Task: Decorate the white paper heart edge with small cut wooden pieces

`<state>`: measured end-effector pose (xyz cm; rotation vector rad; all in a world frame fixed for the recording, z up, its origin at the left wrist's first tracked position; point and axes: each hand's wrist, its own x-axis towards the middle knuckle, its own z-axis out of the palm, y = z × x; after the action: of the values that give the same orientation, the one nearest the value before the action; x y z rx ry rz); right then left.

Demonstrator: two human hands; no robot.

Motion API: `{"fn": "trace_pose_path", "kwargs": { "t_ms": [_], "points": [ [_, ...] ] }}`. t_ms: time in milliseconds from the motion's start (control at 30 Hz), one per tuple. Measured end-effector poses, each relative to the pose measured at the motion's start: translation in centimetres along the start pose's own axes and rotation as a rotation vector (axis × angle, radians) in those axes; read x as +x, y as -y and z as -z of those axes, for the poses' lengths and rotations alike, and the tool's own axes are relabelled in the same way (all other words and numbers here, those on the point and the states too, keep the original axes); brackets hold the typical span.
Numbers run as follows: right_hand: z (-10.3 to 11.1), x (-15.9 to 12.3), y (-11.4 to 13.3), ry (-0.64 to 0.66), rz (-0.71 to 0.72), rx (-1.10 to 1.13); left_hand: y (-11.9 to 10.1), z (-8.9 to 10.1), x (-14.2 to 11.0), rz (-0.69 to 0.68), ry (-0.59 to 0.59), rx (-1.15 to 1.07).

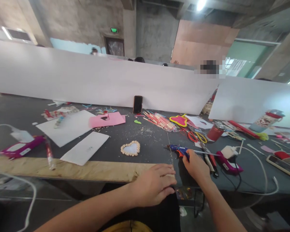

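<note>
My right hand point(195, 166) is clamped on the handle of the glue gun point(182, 150), which lies on the bench point(154, 141) right of the heart-shaped piece point(130, 149). My left hand point(156, 184) rests palm down at the bench edge, fingers slightly apart. Expected handling: gun light and stiff, grip by handle, avoid nozzle; heart fragile, lift by rim. Containers: red canister point(215, 132), drinking bottle point(265, 121); contents cannot be determined.

A dark tabletop point(154, 146) with a wooden near edge point(96, 168) carries a beige-rimmed heart point(131, 148) beyond and left of the left hand's fingers point(168, 171), scissors point(197, 136) beyond the right hand's fingers point(190, 154), and a magenta power strip point(228, 165) rightward.
</note>
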<state>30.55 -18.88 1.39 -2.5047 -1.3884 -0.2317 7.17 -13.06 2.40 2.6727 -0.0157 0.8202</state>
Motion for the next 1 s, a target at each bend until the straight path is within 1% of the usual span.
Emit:
{"fn": "trace_pose_path", "kwargs": {
  "t_ms": [100,133,233,333,400,467,600,700,800,867,1000],
  "points": [
    [1.8,1.6,-1.2,0.025,0.056,-0.063,0.7,1.7,-1.5,0.040,-0.146,0.064],
    [2.5,2.3,-1.6,0.024,0.059,-0.083,1.0,2.3,-2.2,0.069,-0.175,0.083],
    [3.9,4.7,-2.9,0.056,0.037,-0.135,2.2,4.3,-4.9,0.191,-0.207,0.163],
    [4.0,6.4,-3.2,0.110,0.037,-0.163,4.2,6.3,-8.1,0.281,-0.285,0.330],
    [3.5,7.4,-2.8,0.125,0.060,-0.168,5.4,7.3,-9.9,0.356,-0.325,0.418],
    [2.9,8.5,-2.1,0.128,0.097,-0.162,6.0,7.9,-11.3,0.423,-0.356,0.468],
    [1.7,11.6,-0.3,0.144,0.195,-0.131,6.4,8.1,-12.2,0.538,-0.392,0.555],
    [0.7,14.5,1.1,0.161,0.239,-0.110,7.2,7.8,-12.3,0.593,-0.420,0.614],
    [-0.3,16.7,2.8,0.183,0.264,-0.095,8.1,7.3,-12.9,0.632,-0.426,0.638],
    [-1.0,17.7,4.5,0.200,0.290,-0.089,8.5,6.7,-13.3,0.656,-0.412,0.637],
    [-3.1,19.4,8.2,0.218,0.349,-0.100,8.9,5.5,-13.8,0.683,-0.334,0.611]
  ]
}}
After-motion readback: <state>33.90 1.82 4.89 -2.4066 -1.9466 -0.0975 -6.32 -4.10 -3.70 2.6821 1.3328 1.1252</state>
